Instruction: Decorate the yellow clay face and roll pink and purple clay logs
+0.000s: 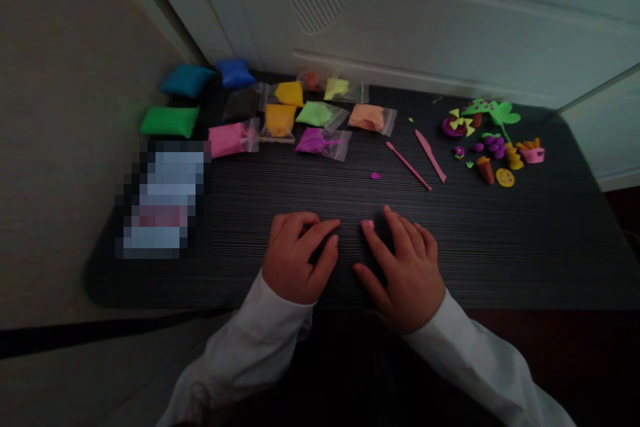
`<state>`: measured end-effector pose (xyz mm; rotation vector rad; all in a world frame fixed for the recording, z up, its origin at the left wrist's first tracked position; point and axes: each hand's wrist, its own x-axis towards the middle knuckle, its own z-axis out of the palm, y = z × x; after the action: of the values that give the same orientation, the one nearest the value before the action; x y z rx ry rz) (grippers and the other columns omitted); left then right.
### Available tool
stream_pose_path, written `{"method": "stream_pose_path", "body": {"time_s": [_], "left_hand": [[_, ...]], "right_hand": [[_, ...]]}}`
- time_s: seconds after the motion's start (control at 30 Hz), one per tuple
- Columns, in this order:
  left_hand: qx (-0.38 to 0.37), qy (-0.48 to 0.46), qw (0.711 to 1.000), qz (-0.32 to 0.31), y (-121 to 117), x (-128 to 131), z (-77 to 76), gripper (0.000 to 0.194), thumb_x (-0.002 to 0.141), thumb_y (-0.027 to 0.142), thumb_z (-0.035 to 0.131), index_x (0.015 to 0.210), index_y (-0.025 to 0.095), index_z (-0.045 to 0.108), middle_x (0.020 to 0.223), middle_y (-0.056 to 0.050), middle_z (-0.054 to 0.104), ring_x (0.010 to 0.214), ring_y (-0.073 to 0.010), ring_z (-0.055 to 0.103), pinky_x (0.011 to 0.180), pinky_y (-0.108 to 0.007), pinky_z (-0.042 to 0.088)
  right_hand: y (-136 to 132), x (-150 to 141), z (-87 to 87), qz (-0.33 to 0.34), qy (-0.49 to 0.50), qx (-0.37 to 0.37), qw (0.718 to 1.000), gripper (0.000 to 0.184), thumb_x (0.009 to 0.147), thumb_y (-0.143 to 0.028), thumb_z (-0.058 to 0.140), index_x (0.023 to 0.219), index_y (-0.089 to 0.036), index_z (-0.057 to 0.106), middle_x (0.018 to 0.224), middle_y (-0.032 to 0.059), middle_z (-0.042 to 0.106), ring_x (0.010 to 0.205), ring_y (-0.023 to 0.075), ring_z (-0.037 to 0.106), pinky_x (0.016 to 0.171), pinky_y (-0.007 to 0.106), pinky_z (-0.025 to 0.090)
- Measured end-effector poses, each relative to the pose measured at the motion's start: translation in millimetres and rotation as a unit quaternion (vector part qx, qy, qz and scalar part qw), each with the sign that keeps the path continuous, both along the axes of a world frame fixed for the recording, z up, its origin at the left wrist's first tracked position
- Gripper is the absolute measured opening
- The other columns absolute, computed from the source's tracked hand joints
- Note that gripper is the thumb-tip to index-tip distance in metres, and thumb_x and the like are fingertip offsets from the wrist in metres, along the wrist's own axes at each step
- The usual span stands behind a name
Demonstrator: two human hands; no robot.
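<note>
My right hand (407, 267) lies on the dark table with its fingers spread. Its index fingertip rests on a small pink piece of modelling clay (369, 223), which shows only in part beneath the finger. To the left, my left hand (300, 257) is palm down with nothing in it, index finger stretched out and thumb apart from it. Beyond the hands lies a small purple clay drop (376, 175). Farther right are a pink modelling stick (407, 165) and a pink plastic knife (431, 156).
Several clay packets, among them a pink packet (227, 140) and a purple packet (313, 141), line the back left. A blurred-out phone-like object (167, 200) lies at the left. Small clay figures, including a yellow smiley disc (505, 177), cluster at the right. A white door panel (375, 20) stands behind.
</note>
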<state>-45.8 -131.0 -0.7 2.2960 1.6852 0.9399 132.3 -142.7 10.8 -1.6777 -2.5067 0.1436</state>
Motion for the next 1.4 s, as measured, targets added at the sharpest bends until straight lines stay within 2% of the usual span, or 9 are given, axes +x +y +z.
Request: {"method": "stream_pose_path", "body": {"time_s": [0.33,0.63,0.83,1.13,1.27,1.4], "left_hand": [[-0.004,-0.005,1.000,0.001,-0.6,0.6,-0.4,0.024,0.072,0.020,0.053,0.094,0.015,0.061,0.083,-0.006,0.054,0.080,-0.0160,0.050,0.075,-0.034,0.038],[-0.010,-0.006,1.000,0.003,-1.1,0.8,-0.2,0.024,0.072,0.021,0.053,0.094,0.016,0.061,0.084,-0.006,0.054,0.081,-0.0158,0.049,0.075,-0.033,0.039],[-0.008,-0.008,1.000,0.005,0.0,0.9,-1.1,0.024,0.073,0.021,0.052,0.094,0.016,0.061,0.084,-0.005,0.054,0.081,-0.0157,0.049,0.076,-0.034,0.039],[-0.011,-0.008,1.000,0.001,-1.2,-0.5,-0.7,0.024,0.073,0.021,0.052,0.095,0.017,0.060,0.085,-0.005,0.053,0.081,-0.0157,0.048,0.076,-0.033,0.039],[-0.015,-0.017,1.000,0.001,-1.0,-0.4,-0.7,0.024,0.072,0.020,0.053,0.095,0.016,0.061,0.084,-0.006,0.053,0.081,-0.0159,0.048,0.075,-0.033,0.039],[-0.017,-0.015,1.000,0.008,-0.6,-0.1,-0.4,0.024,0.072,0.020,0.053,0.094,0.016,0.061,0.083,-0.005,0.054,0.081,-0.0160,0.048,0.075,-0.033,0.039]], "right_hand": [[-1.9,13.9,0.0,-0.030,0.000,0.025,0.999,0.049,0.080,-0.047,0.039,0.122,-0.022,0.043,0.134,0.0131,0.031,0.120,0.0249,0.030,0.096,0.046,0.024],[0.7,1.0,-0.8,-0.012,0.006,0.014,1.000,0.049,0.080,-0.048,0.037,0.124,-0.026,0.040,0.135,0.0108,0.029,0.121,0.0234,0.028,0.097,0.046,0.022],[0.0,-7.9,0.2,-0.001,0.010,-0.001,1.000,0.050,0.081,-0.048,0.035,0.124,-0.024,0.040,0.136,0.0119,0.026,0.122,0.0250,0.026,0.097,0.047,0.021],[1.7,-14.6,-0.6,0.018,0.039,-0.013,0.999,0.043,0.080,-0.044,0.040,0.121,-0.028,0.042,0.137,0.0122,0.024,0.121,0.0286,0.027,0.094,0.051,0.022],[3.9,-10.6,0.7,0.037,0.071,-0.001,0.997,0.038,0.080,-0.039,0.042,0.118,-0.031,0.045,0.135,0.0097,0.028,0.120,0.0261,0.030,0.094,0.048,0.024],[8.0,-5.3,0.1,0.026,0.098,0.012,0.995,0.036,0.080,-0.036,0.044,0.115,-0.028,0.049,0.131,0.0084,0.035,0.117,0.0242,0.034,0.094,0.046,0.026]]}}
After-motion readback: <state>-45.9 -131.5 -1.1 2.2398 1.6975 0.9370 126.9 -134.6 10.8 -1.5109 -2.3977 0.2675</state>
